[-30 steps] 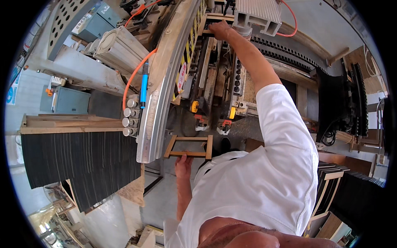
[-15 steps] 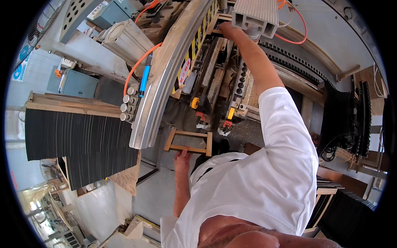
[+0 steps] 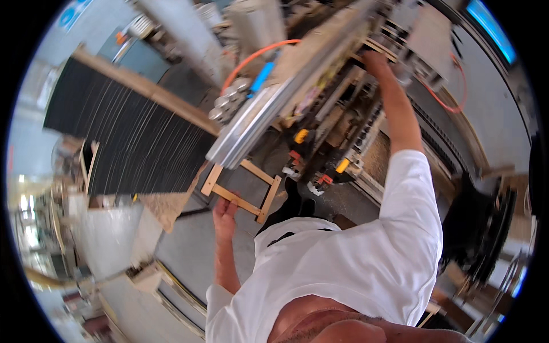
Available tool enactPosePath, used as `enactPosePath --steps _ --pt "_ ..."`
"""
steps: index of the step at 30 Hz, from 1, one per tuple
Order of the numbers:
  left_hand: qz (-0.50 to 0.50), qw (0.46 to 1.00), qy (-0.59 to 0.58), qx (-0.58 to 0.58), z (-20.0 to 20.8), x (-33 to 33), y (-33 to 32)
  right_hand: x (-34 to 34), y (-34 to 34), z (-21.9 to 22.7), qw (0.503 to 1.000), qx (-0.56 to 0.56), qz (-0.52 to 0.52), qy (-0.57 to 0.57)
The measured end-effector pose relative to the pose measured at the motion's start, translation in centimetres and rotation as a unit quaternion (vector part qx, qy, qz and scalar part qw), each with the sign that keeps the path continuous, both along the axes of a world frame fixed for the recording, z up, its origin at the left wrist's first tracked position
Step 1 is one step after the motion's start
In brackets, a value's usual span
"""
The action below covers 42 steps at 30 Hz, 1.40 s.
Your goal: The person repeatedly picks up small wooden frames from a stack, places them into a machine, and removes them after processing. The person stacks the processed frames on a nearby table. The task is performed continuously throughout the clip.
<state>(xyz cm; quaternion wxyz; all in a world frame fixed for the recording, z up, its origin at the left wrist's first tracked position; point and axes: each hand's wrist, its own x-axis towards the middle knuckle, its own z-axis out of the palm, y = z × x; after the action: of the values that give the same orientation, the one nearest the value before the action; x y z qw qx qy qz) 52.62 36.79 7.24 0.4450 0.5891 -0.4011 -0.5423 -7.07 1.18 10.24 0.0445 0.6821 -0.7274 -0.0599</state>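
My left hand (image 3: 225, 214) is closed on the near bar of a small rectangular wooden frame (image 3: 242, 203). That frame is tilted and hangs in front of my body, beside the end of a long metal-edged beam (image 3: 251, 123). Stretched far forward, my right hand (image 3: 374, 62) reaches into a machine, close to a light wooden strip (image 3: 382, 48). Blur and the hand itself hide its fingers, so its grip is unclear. Below it run the machine's rails (image 3: 337, 108), with yellow knobs (image 3: 301, 136) and red-and-white parts at the near ends.
A long row of black panels (image 3: 131, 126) stands at the left. An orange hose (image 3: 243, 66) curves over the beam near a blue cylinder (image 3: 263, 77). A grey metal profile (image 3: 426, 43) is right of my right hand. Black cable chain (image 3: 474, 223) hangs at the right.
The view has swung, shifting the machine to the right in the picture. In my left hand the wooden frame is now turned at a slant. My right hand stays in the machine.
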Motion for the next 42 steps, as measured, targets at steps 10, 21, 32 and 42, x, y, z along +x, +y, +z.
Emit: enactPosePath --steps 10,21,32,42 --pt "0.125 0.964 0.006 -0.233 13.9 15.1 3.6 0.6 2.0 1.6 0.993 0.023 -0.073 0.091" --pt "0.221 0.922 0.11 -0.298 25.6 42.3 -9.9 16.6 15.6 10.7 0.892 -0.328 0.08 -0.3" --pt "0.122 0.979 -0.021 -0.162 24.7 47.2 -23.4 32.0 31.0 4.6 0.88 -0.189 -0.053 -0.432" --pt "-0.003 0.716 -0.622 -0.319 29.5 32.9 -16.6 39.3 33.5 -0.4 0.873 -0.144 -0.035 -0.465"
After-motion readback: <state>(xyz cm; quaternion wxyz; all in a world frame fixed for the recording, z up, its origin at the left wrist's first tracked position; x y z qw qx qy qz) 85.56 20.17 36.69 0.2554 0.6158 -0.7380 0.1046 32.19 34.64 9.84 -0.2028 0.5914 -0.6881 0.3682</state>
